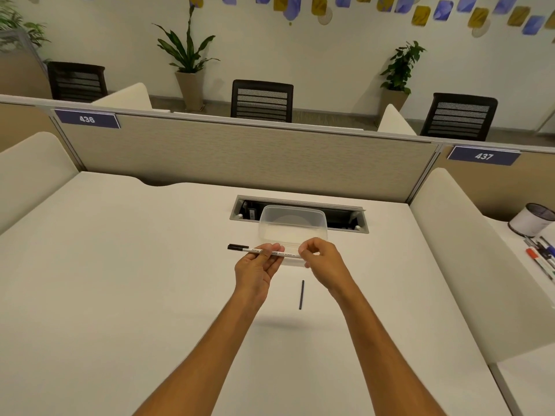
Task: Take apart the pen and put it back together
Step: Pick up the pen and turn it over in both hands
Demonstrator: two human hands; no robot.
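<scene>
White table (120, 280), matte: carries all items listed.

Pen (270, 253): white barrel with black print, black cap at its left end. Held level above the table, between both hands, just in front of the tub.

Left hand (255, 271): palm up, fingers curled, thumb and fingertips pinching the barrel near its middle. The capped end sticks out past the left of this hand.

Right hand (322, 259): fingers bent in, thumb and forefinger closed on the right end of the barrel. Whether a separate end piece sits under the fingertips cannot be told.

Rod (301, 294): thin, dark, straight. Lies loose on the table below and between the hands, nearer the right wrist, pointing toward and away from the person. Touched by neither hand.

Tub (292, 223): clear plastic, rounded corners, open top. Stands on the table just beyond the hands; its near wall is partly hidden behind the fingers and the pen.

Cable slot (345, 217): grey-framed, dark inside, set into the table beyond the tub.

Cup (530, 220): white, round, on the next table well to the right of the right hand.

Markers (540, 253): several, one with a red cap, lying near the cup.

Partition (240, 154): beige, at the far edge of the table, beyond both hands.
</scene>
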